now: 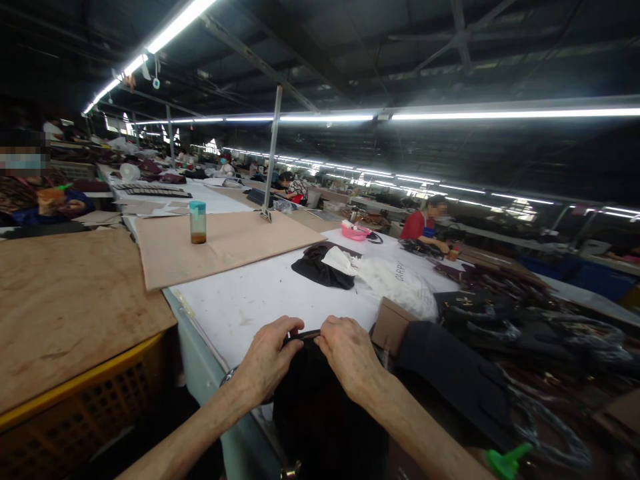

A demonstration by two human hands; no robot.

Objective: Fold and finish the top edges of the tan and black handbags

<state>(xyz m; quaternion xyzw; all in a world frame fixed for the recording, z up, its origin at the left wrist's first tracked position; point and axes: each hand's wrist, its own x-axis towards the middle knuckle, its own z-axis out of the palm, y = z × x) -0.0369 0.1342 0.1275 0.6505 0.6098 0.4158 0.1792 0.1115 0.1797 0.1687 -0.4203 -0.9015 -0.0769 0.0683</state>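
Black bag (325, 407) | thin curved rim (309, 335) | left hand (269, 355), right hand (351, 355) pinching

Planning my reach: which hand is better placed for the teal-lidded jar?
Probably your left hand: it is nearer the jar, which stands to the left. Your right hand is farther off. Both grip the black item.

Near: 1 L hand (270, 355), 1 R hand (350, 357), both on 1 blk item (323, 413). Ctr tbl (220, 303): 1 teal-lid jar (198, 225), 1 pink tub (353, 233), 1 wht plastic bag (397, 283). Near L: 1 yel crate (85, 382). Near R: 1 grn nozzle (506, 461); dk goods (445, 373) overlap, no. unclear.
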